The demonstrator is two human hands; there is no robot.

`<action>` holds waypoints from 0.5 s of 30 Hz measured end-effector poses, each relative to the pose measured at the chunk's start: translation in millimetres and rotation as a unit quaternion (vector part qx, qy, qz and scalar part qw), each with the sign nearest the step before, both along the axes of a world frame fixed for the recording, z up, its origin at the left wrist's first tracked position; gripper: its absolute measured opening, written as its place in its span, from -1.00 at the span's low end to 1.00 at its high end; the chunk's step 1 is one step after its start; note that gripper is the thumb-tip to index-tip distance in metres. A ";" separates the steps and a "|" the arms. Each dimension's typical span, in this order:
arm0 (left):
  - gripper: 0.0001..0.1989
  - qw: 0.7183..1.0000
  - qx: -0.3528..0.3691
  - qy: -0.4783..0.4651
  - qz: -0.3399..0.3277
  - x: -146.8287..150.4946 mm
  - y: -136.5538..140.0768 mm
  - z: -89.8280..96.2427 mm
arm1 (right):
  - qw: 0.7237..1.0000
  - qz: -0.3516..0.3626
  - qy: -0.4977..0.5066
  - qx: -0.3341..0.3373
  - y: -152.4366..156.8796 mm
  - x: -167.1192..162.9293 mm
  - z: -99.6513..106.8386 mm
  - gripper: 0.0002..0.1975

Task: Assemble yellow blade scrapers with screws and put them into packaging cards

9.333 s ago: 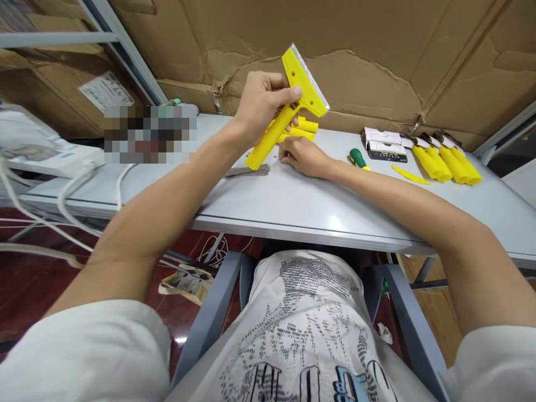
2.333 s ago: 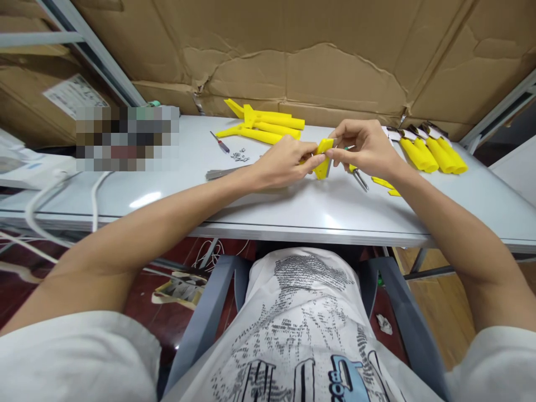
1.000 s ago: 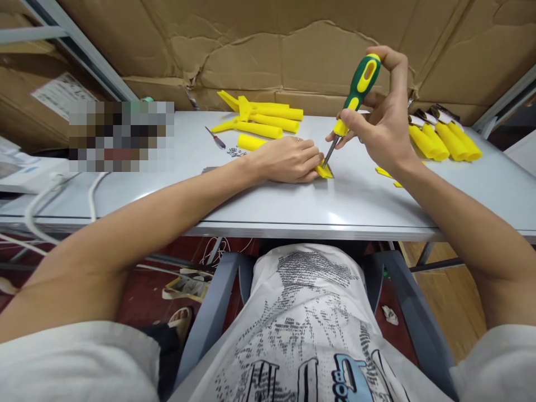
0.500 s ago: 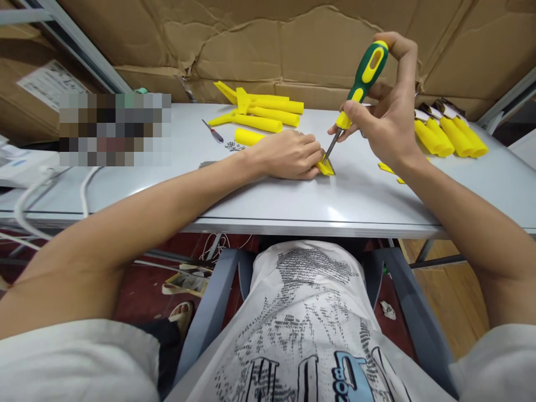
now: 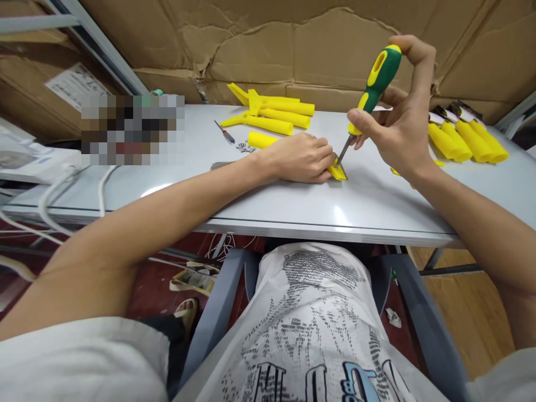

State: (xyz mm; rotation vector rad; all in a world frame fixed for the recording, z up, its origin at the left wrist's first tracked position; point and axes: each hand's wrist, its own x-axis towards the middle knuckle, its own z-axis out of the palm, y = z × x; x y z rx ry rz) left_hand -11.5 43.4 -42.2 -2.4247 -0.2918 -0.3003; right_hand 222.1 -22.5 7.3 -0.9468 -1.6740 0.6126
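My right hand (image 5: 404,120) grips a green and yellow screwdriver (image 5: 383,72), its handle tilted up to the right. The shaft's tip rests on a yellow scraper head (image 5: 337,172) with a thin dark edge, lying on the table. Curled over that piece, my left hand (image 5: 305,159) presses it down and hides its middle. A yellow tube-shaped handle (image 5: 260,139) sticks out beyond the left hand; whether it joins the head is hidden. Small screws (image 5: 245,148) lie in a pile behind my left forearm, next to a small screwdriver (image 5: 227,135).
Several yellow scraper handles (image 5: 272,124) lie at the back of the white table (image 5: 276,209). At the right are yellow scrapers with dark ends (image 5: 469,139) and small yellow strips (image 5: 438,163). Cardboard (image 5: 268,50) stands behind. A white cable (image 5: 54,195) crosses the left edge.
The screwdriver handle has turned about its length, its yellow oval now facing left. The right-hand fingers have shifted slightly around it. The whole view has swung a little left.
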 end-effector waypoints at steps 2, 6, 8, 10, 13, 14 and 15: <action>-0.47 1.000 -0.001 0.003 0.008 0.2 0.2 -0.4 | 1.000 -0.004 0.003 0.017 -1.3 -3.0 -0.1 -0.04; -0.45 0.999 -0.030 0.002 0.037 1.2 0.1 -1.7 | 0.997 0.026 0.004 0.071 -3.7 -4.3 1.0 -0.41; -0.46 0.997 -0.050 0.006 0.050 2.2 -0.3 -2.0 | 0.995 0.049 0.003 0.090 -1.9 -2.5 1.9 -0.53; -0.47 0.996 -0.069 0.008 0.056 3.1 -0.4 -2.5 | 0.992 0.076 0.023 0.102 1.7 0.3 2.8 -0.58; -0.46 0.995 -0.088 -0.005 0.051 3.6 0.3 -4.3 | 0.987 0.110 0.063 0.098 6.7 3.9 4.6 -0.61; -0.46 0.995 -0.093 -0.014 0.047 3.5 0.5 -5.0 | 0.986 0.118 0.067 0.096 7.6 4.6 5.4 -0.60; -0.46 0.994 -0.097 -0.024 0.041 3.2 0.7 -5.5 | 0.986 0.121 0.068 0.095 8.1 4.9 6.2 -0.59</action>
